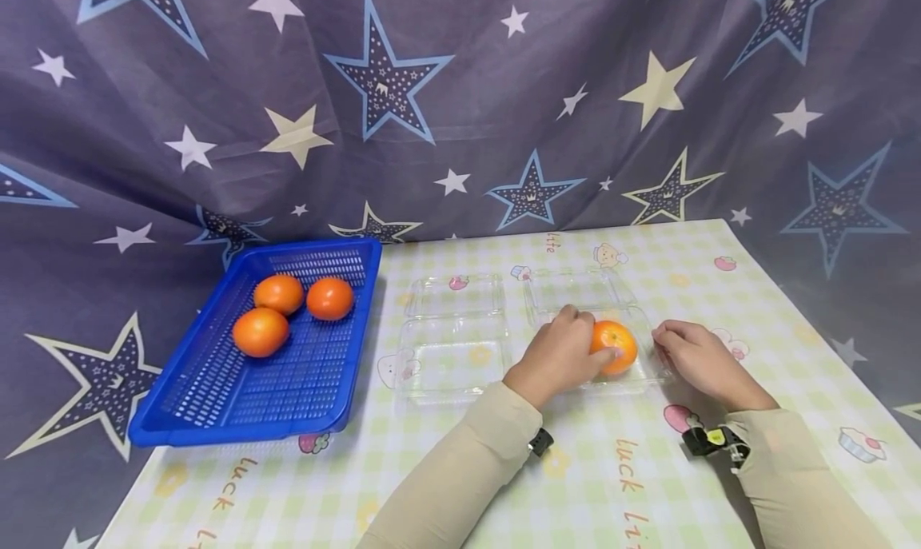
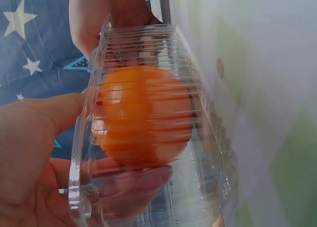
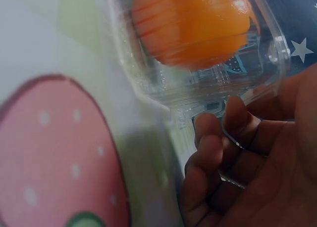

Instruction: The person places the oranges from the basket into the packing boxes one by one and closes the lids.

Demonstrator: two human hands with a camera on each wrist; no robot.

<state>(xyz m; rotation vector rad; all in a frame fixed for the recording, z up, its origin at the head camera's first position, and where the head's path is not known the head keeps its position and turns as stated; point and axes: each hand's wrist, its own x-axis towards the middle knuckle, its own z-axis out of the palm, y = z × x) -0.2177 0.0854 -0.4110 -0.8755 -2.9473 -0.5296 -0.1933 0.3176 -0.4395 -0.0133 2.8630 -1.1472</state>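
Note:
My left hand [image 1: 557,353] grips an orange [image 1: 614,347] inside the front half of the right clear plastic clamshell box [image 1: 633,387]. In the left wrist view the orange [image 2: 143,115] shows through the ribbed box wall, with the thumb and fingers [image 2: 133,185] around it. At the box's right edge is my right hand [image 1: 701,361], its thumb and curled fingertips pinching the rim. The right wrist view has the fingers [image 3: 208,153] below the box corner and the orange [image 3: 193,26] behind the plastic. The box lies unfolded, its other half [image 1: 581,287] towards the back.
A second unfolded clear clamshell box [image 1: 449,389] lies to the left. Further left stands a blue mesh basket [image 1: 288,405] holding three orange fruits [image 1: 261,332]. A checked cloth [image 1: 576,485] covers the table, and a starry curtain [image 1: 460,117] hangs behind it.

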